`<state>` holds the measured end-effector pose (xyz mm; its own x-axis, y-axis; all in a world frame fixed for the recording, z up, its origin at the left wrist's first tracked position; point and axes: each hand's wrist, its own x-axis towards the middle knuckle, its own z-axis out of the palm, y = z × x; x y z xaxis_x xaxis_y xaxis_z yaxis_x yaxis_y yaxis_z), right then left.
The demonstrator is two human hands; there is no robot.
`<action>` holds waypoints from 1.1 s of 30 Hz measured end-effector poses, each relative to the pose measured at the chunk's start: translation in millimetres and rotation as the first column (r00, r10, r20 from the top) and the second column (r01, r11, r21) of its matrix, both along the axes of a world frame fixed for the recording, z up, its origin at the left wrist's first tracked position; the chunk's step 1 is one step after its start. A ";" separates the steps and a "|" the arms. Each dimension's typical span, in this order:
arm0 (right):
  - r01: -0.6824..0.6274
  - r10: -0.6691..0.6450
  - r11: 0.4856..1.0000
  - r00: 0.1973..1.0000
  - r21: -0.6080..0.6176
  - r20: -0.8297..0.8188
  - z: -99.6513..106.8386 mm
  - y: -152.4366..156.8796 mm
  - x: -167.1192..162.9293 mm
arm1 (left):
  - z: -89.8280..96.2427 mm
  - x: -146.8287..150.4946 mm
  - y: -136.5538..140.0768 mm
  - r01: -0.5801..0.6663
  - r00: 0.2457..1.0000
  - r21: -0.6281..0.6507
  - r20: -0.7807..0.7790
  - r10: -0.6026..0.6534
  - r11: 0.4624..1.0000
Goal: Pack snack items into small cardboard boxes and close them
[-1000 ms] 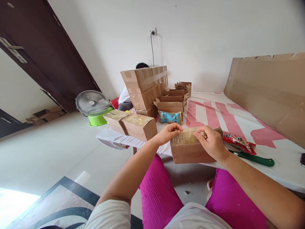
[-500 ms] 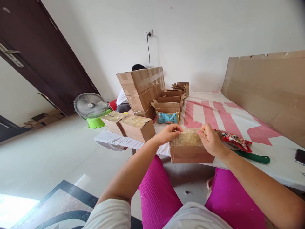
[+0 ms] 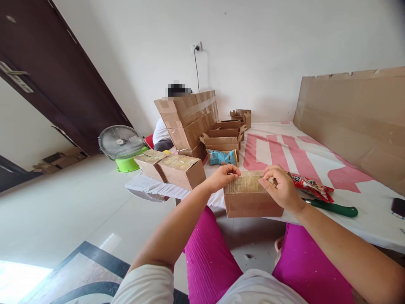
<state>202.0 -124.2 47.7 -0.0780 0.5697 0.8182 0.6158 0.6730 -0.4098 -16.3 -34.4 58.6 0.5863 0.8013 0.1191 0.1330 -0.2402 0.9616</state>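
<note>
A closed brown cardboard box (image 3: 253, 204) sits at the table's front edge, with yellowish-looking tape (image 3: 248, 183) across its top. At the top's left rear corner, the thumb and fingers of my left hand (image 3: 224, 177) are drawn together in a pinch; what lies between them is too small to make out. Over the right end of the top, my right hand (image 3: 281, 188) is closed, with a small crumpled whitish bit that looks like clear tape (image 3: 272, 181) at its fingers. Behind that hand lies a red snack packet (image 3: 311, 185). A green-handled knife (image 3: 335, 207) lies beside it, its blade mostly hidden.
Two taped boxes (image 3: 182, 166) stand to the left on the table. Behind them rise stacked boxes (image 3: 186, 122), partly hiding a seated person (image 3: 161, 133). Open cartons (image 3: 221, 141) and a blue packet (image 3: 223, 157) are ahead. A large cardboard sheet (image 3: 354, 122) stands right; a fan (image 3: 120, 141) stands left.
My right hand has shifted slightly and turned inward over the box top, and a crumpled whitish bit now shows at its fingers. My left hand has barely moved. The person's head behind the boxes is higher.
</note>
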 end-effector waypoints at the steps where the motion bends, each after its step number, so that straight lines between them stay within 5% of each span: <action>1: -0.007 0.008 1.000 1.000 -0.021 0.015 0.9 -1.4 -1.3 | 0.1 0.3 0.2 -0.006 1.000 0.000 0.002 0.006 1.000; 9: 0.101 -0.053 0.984 0.954 -0.149 0.296 4.8 1.7 -33.4 | -0.7 2.7 -2.1 -0.027 1.000 -0.003 0.012 0.027 1.000; 17: 0.163 -0.083 0.978 0.872 -0.127 0.483 -1.8 6.5 -51.5 | -6.6 1.9 -8.0 -0.061 0.997 0.023 0.041 0.060 0.998; 20: 0.097 -0.042 0.990 0.900 -0.105 0.435 -1.1 0.1 -47.0 | -7.0 1.4 -7.2 -0.070 0.996 0.042 0.051 0.068 0.997; 24: 0.042 -0.027 0.995 0.986 -0.087 0.166 -1.8 -5.2 -27.7 | -3.9 -0.8 -7.2 -0.090 0.995 0.056 0.058 0.086 0.994; 26: 0.085 -0.082 0.989 0.996 -0.121 0.029 -4.1 -9.4 -17.7 | -0.8 -2.6 -12.8 -0.147 0.989 0.191 0.020 0.146 0.970; 28: 0.065 -0.081 0.977 0.994 -0.205 -0.068 -7.9 -17.0 -12.2 | 1.6 -4.1 -24.9 -0.204 0.964 0.511 -0.046 0.264 0.835; 31: -0.137 0.070 0.917 0.980 -0.375 -0.186 -15.9 -33.6 -14.1 | -0.6 -3.5 -54.7 -0.160 0.898 0.907 -0.029 0.439 0.389; 33: -0.293 0.200 0.854 0.947 -0.430 -0.250 -22.9 -45.1 -19.4 | -7.8 -0.4 -78.9 -0.149 0.898 0.968 0.047 0.437 0.202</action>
